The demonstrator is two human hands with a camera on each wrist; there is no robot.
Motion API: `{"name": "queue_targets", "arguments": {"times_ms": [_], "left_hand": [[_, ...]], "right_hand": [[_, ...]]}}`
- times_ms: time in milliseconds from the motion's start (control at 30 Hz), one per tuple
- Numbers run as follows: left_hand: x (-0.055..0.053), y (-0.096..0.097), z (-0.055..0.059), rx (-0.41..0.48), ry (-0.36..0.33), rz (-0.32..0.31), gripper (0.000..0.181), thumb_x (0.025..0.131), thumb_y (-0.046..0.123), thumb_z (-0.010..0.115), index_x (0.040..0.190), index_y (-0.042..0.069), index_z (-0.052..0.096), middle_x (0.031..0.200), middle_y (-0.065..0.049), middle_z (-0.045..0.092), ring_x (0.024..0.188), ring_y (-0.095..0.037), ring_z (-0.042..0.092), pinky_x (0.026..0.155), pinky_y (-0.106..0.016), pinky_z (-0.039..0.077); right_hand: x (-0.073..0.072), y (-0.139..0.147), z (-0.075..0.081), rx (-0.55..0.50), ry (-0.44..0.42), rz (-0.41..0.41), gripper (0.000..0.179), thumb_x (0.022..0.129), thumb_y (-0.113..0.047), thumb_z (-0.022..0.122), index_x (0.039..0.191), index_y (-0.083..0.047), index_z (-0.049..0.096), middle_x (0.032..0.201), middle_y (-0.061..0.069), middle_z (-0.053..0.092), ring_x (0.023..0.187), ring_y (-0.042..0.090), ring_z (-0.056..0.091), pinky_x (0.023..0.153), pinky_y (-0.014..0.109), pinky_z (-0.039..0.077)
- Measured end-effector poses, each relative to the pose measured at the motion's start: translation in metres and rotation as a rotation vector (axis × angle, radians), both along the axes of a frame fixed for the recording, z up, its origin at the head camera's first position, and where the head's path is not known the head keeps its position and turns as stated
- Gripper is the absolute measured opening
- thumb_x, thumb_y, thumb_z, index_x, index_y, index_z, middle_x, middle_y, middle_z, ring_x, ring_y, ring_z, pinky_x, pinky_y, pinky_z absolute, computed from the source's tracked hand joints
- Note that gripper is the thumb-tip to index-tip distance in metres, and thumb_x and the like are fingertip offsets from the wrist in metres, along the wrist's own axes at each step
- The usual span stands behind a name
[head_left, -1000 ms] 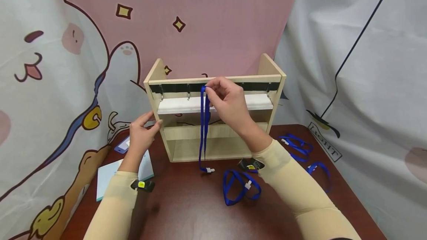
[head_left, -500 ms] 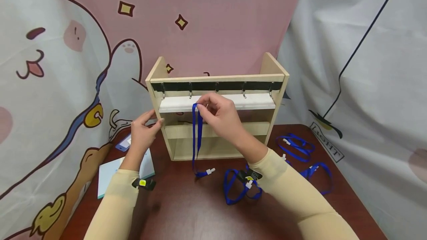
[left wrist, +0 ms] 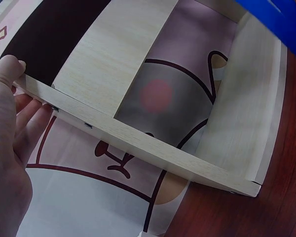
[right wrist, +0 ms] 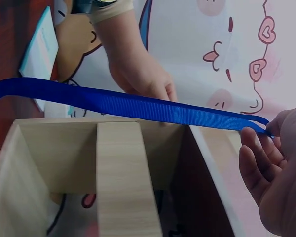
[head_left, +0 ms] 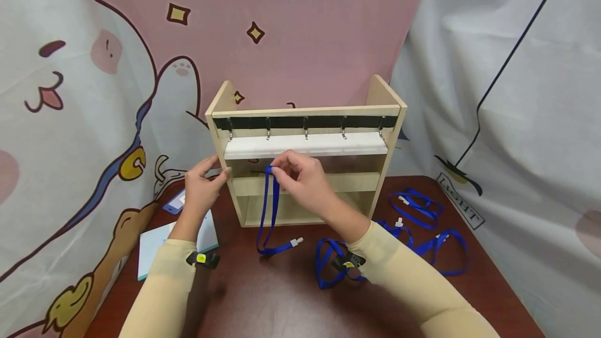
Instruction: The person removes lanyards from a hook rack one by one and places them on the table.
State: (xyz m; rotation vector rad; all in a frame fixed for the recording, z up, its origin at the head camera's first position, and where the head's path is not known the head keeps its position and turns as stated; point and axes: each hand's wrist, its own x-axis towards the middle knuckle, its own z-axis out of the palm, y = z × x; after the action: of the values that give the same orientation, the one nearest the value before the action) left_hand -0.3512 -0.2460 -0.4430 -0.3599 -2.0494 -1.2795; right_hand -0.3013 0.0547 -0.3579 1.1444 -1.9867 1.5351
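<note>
My right hand (head_left: 302,181) pinches the top of a blue lanyard (head_left: 274,202) between thumb and fingertips, in front of the wooden shelf (head_left: 305,184). The strap hangs in a long loop, and its end with the white clip (head_left: 297,242) lies down by the table. In the right wrist view the doubled strap (right wrist: 153,108) runs across to the fingers. My left hand (head_left: 203,184) grips the shelf's left side panel; the left wrist view shows the thumb on one side of the panel edge (left wrist: 138,138) and fingers on the other.
Several metal hooks (head_left: 306,128) line a black strip under the shelf's top rail. More blue lanyards (head_left: 418,207) lie on the table to the right, one (head_left: 324,270) below my right wrist. A light blue notebook (head_left: 152,246) and a blue card (head_left: 173,202) lie at left.
My right hand has come down and slightly left from the hooks with the lanyard, whose lower end now sags onto the table. The left hand keeps its hold on the shelf.
</note>
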Motion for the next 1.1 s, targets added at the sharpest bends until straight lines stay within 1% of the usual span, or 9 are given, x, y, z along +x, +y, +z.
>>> {"name": "queue_targets", "arguments": {"times_ms": [133, 233, 400, 533, 700, 867, 1100], "left_hand": [[0.0, 0.002, 0.0, 0.001, -0.005, 0.006, 0.049, 0.095, 0.003, 0.087, 0.143, 0.005, 0.074, 0.123, -0.017, 0.078, 0.112, -0.028, 0.072, 0.073, -0.01, 0.055], [0.0, 0.003, 0.0, -0.001, -0.013, 0.014, 0.049, 0.096, 0.001, 0.085, 0.144, 0.003, 0.073, 0.124, -0.019, 0.078, 0.113, -0.03, 0.071, 0.071, -0.007, 0.053], [0.001, 0.005, 0.0, 0.0, -0.024, 0.028, 0.049, 0.096, -0.004, 0.082, 0.144, -0.003, 0.071, 0.125, -0.024, 0.076, 0.114, -0.036, 0.07, 0.072, -0.007, 0.053], [0.0, 0.003, -0.001, 0.011, -0.022, 0.014, 0.049, 0.095, -0.002, 0.084, 0.143, 0.0, 0.073, 0.125, -0.021, 0.077, 0.115, -0.034, 0.071, 0.074, -0.008, 0.054], [-0.001, 0.0, -0.002, 0.016, -0.01, -0.019, 0.049, 0.096, 0.007, 0.087, 0.143, 0.007, 0.075, 0.124, -0.015, 0.079, 0.115, -0.031, 0.072, 0.074, -0.011, 0.057], [-0.001, -0.002, -0.003, 0.008, -0.004, -0.027, 0.049, 0.097, 0.011, 0.086, 0.144, 0.008, 0.074, 0.125, -0.015, 0.078, 0.116, -0.032, 0.072, 0.073, -0.014, 0.059], [0.0, -0.002, -0.002, -0.007, -0.003, -0.023, 0.049, 0.098, 0.013, 0.086, 0.146, 0.007, 0.073, 0.126, -0.014, 0.078, 0.117, -0.032, 0.072, 0.077, -0.015, 0.06]], "right_hand": [[0.001, 0.0, -0.012, 0.019, -0.017, -0.002, 0.007, 0.106, -0.002, 0.072, 0.105, -0.007, 0.077, 0.08, -0.001, 0.07, 0.061, 0.014, 0.062, 0.052, 0.028, 0.051], [0.001, 0.0, -0.022, 0.041, -0.029, 0.001, 0.007, 0.106, -0.002, 0.072, 0.107, -0.008, 0.077, 0.081, -0.002, 0.069, 0.062, 0.014, 0.061, 0.054, 0.028, 0.05], [0.002, 0.0, -0.037, 0.09, -0.046, 0.014, 0.005, 0.106, -0.004, 0.073, 0.108, -0.007, 0.076, 0.08, -0.004, 0.067, 0.062, 0.012, 0.059, 0.056, 0.027, 0.05], [0.003, 0.001, -0.047, 0.129, -0.065, 0.012, 0.005, 0.106, -0.003, 0.073, 0.108, -0.007, 0.075, 0.081, -0.005, 0.067, 0.063, 0.01, 0.059, 0.057, 0.026, 0.051], [0.003, 0.005, -0.059, 0.157, -0.11, 0.009, 0.005, 0.106, -0.003, 0.072, 0.108, -0.007, 0.076, 0.081, -0.005, 0.068, 0.064, 0.01, 0.06, 0.058, 0.027, 0.051], [0.003, 0.011, -0.075, 0.191, -0.173, -0.011, 0.004, 0.107, -0.007, 0.073, 0.108, -0.008, 0.076, 0.08, -0.007, 0.068, 0.063, 0.01, 0.061, 0.057, 0.027, 0.052], [-0.002, 0.017, -0.097, 0.217, -0.21, -0.032, 0.005, 0.106, -0.005, 0.073, 0.106, -0.008, 0.076, 0.078, -0.007, 0.067, 0.06, 0.008, 0.061, 0.056, 0.025, 0.051]]}}
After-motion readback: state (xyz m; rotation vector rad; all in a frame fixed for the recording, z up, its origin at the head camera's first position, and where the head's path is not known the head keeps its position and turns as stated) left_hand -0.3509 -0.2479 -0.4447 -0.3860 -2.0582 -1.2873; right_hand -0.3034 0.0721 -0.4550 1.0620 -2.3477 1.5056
